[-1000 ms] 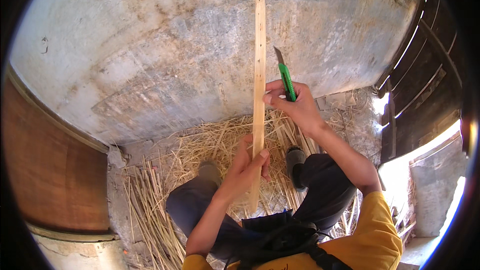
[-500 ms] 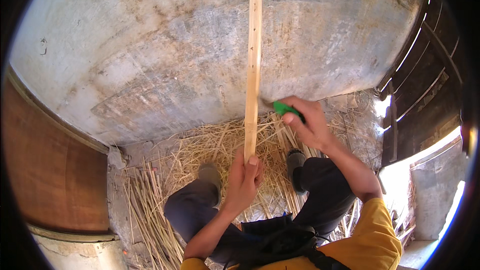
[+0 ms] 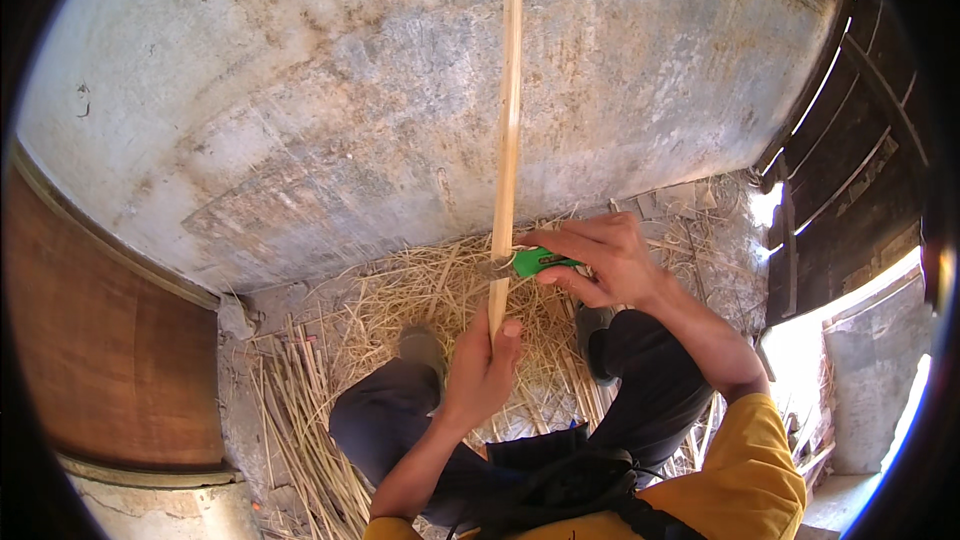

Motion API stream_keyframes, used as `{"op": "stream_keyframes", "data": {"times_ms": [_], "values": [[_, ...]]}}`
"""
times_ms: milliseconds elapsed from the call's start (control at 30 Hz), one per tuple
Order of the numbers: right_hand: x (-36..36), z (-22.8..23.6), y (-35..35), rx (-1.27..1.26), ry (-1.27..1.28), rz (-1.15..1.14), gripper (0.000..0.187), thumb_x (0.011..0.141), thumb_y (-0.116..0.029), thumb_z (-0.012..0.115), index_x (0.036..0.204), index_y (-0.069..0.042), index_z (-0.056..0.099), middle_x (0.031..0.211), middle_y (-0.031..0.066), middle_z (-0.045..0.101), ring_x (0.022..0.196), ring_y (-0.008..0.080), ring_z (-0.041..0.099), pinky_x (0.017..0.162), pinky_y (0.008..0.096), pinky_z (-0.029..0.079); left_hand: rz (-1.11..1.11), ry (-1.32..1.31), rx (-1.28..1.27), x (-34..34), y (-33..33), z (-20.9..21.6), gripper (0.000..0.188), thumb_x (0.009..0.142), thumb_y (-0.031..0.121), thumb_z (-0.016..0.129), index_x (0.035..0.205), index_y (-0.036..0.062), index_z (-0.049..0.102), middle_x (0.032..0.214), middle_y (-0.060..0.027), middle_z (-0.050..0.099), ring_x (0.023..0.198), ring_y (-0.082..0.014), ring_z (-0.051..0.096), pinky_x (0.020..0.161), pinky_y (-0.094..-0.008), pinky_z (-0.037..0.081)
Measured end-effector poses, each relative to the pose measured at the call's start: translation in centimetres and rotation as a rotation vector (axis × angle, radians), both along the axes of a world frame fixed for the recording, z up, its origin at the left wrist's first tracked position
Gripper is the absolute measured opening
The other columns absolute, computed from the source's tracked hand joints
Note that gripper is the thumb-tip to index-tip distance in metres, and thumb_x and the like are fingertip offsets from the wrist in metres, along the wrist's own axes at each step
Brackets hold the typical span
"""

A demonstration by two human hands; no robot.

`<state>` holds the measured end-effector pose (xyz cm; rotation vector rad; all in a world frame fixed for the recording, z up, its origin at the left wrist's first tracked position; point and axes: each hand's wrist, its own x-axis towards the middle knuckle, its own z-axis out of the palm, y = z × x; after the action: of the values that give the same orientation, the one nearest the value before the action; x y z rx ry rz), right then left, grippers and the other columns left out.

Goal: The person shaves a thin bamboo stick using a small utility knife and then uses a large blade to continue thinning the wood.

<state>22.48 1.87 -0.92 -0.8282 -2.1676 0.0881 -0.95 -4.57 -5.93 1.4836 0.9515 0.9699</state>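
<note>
Head view: left hand [image 3: 480, 370] clasps stick [image 3: 508, 160]; right hand [image 3: 605, 260] pinches green knife [image 3: 530, 261]; straw floor [image 3: 400, 310], concrete wall [image 3: 300, 110].

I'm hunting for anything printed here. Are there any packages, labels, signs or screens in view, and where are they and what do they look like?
None that I can see: no package, label, sign or screen.
What is there: a long pale stick held upright by the left hand.
A green-handled knife in the right hand, its blade against the stick.
Straw on the ground before a stained grey wall.
</note>
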Motion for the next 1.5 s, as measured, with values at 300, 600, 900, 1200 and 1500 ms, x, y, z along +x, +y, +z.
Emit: {"op": "stream_keyframes", "data": {"times_ms": [300,600,900,1200,1500], "values": [[0.1,0.2,-0.1,0.068,-0.029,-0.059,0.044,0.084,-0.035,0.082,0.119,-0.01,0.077,0.077,0.003,0.069,0.054,0.0209,0.063,0.051,0.0332,0.05,0.032,0.155,0.059,-0.2,-0.1,0.4,0.031,0.111,0.026,0.048,0.125,-0.0016,0.051,0.067,-0.0097,0.057,0.057,-0.0221,0.059,0.057,-0.0371,0.046],[0.1,-0.3,0.2,0.104,-0.02,-0.089,0.037,0.087,-0.035,0.08,0.119,-0.016,0.077,0.074,0.0024,0.067,0.055,0.0236,0.065,0.051,0.035,0.052,0.028,0.229,0.058,-0.4,-0.3,1.1,0.033,0.111,0.026,0.049,0.129,-0.0024,0.051,0.066,-0.0121,0.058,0.059,-0.0263,0.063,0.057,-0.0402,0.047],[1.5,-0.2,1.7,0.095,0.006,-0.186,0.036,0.089,-0.035,0.079,0.117,-0.013,0.077,0.079,0.0051,0.072,0.056,0.0236,0.065,0.052,0.0343,0.051,0.015,0.288,0.1,-0.8,-0.6,0.2,0.025,0.109,0.022,0.051,0.12,-0.0012,0.051,0.066,-0.0133,0.059,0.058,-0.0288,0.062,0.057,-0.0412,0.045],[3.0,-0.5,3.6,0.01,0.067,-0.25,0.029,0.093,-0.024,0.075,0.116,-0.006,0.078,0.091,0.0144,0.076,0.069,0.0269,0.072,0.062,0.0341,0.056,0.014,0.313,0.059,-0.4,-1.1,0.2,0.026,0.109,0.024,0.053,0.112,-0.0017,0.052,0.065,-0.0164,0.059,0.057,-0.0344,0.063,0.055,-0.0455,0.045],[7.1,-1.3,7.5,-0.048,0.162,-0.525,0.03,0.098,-0.036,0.072,0.111,-0.01,0.079,0.073,0.0139,0.069,0.055,0.0262,0.059,0.054,0.0369,0.047,0.003,0.345,0.161,-1.3,-4.7,-3.5,0.024,0.108,0.022,0.054,0.105,-0.0015,0.052,0.065,-0.0198,0.057,0.059,-0.041,0.06,0.056,-0.0493,0.042]]}}
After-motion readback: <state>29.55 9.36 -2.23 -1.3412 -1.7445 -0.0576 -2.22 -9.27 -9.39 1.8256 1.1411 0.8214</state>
